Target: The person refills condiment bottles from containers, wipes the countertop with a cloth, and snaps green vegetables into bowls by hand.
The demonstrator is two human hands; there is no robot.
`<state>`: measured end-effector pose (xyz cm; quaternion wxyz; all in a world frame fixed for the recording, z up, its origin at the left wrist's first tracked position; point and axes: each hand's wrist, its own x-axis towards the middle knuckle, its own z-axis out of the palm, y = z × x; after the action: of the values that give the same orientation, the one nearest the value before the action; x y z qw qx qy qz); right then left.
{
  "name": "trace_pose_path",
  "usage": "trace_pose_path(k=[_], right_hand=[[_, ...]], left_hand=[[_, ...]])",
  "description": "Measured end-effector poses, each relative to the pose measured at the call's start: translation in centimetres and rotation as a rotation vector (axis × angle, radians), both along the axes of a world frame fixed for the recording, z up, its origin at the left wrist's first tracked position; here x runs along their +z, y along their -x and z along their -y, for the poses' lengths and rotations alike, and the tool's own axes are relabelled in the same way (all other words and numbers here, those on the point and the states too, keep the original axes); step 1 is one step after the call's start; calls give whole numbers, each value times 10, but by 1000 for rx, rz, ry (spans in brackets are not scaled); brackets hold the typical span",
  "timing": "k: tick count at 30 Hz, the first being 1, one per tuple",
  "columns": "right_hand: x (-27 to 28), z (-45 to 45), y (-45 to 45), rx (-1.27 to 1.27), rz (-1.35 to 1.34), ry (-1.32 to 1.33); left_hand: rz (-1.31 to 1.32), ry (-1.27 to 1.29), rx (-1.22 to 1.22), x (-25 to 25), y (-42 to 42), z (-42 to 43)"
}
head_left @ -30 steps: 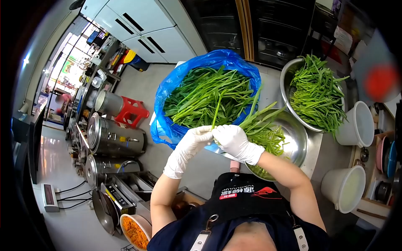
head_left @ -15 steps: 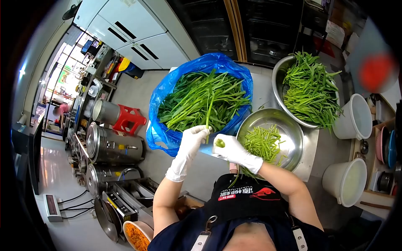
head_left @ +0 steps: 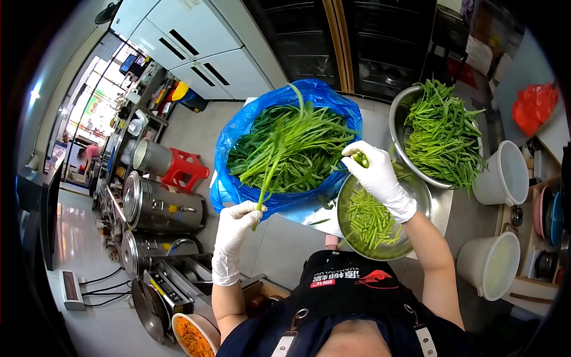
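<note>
My left hand (head_left: 236,229), in a white glove, pinches a long green stalk (head_left: 266,184) near its lower end, at the near-left edge of the blue bag (head_left: 223,160). Long leafy greens (head_left: 297,143) fill that bag. My right hand (head_left: 372,169), also gloved, is closed round short green stems (head_left: 360,158) above the far rim of the steel bowl (head_left: 419,199). Cut stem pieces (head_left: 370,220) lie in this bowl. Behind it, a second steel bowl (head_left: 397,122) holds a heap of greens (head_left: 441,134).
Two white buckets (head_left: 505,172) (head_left: 491,265) stand at the right. At the left are a red stool (head_left: 185,169), large steel pots (head_left: 163,202) and a bowl of orange shreds (head_left: 193,339). A person (head_left: 89,153) is far off at the left.
My hands have moved apart, the left toward me and leftward with the stalk, the right away from me and rightward over the bowl. The leafy piece trailing below my right hand has gone from there.
</note>
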<state>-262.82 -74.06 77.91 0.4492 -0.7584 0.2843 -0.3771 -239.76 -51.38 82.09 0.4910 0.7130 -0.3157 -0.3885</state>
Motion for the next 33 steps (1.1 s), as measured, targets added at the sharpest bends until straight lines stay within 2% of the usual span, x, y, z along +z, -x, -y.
trace_pose_path(k=[4, 12, 15, 20, 23, 24, 27, 33], right_hand=[[11, -9, -15, 8, 61, 374], [23, 4, -21, 1, -68, 596], [16, 8, -25, 40, -53, 484], [10, 14, -19, 240, -207, 21], [19, 14, -16, 372, -253, -32], [18, 14, -16, 368, -277, 32], [20, 11, -12, 353, -302, 328], [9, 7, -13, 275, -294, 730]], left_hand=[[31, 15, -49, 6, 7, 0], [20, -5, -142, 3, 9, 1], [112, 65, -210, -1, 10, 3], [354, 107, -230, -1, 7, 9], [677, 208, -194, 0, 13, 18], [838, 272, -201, -1, 12, 20], [1016, 400, -194, -1, 12, 27], [1066, 434, -211, -2, 14, 34]])
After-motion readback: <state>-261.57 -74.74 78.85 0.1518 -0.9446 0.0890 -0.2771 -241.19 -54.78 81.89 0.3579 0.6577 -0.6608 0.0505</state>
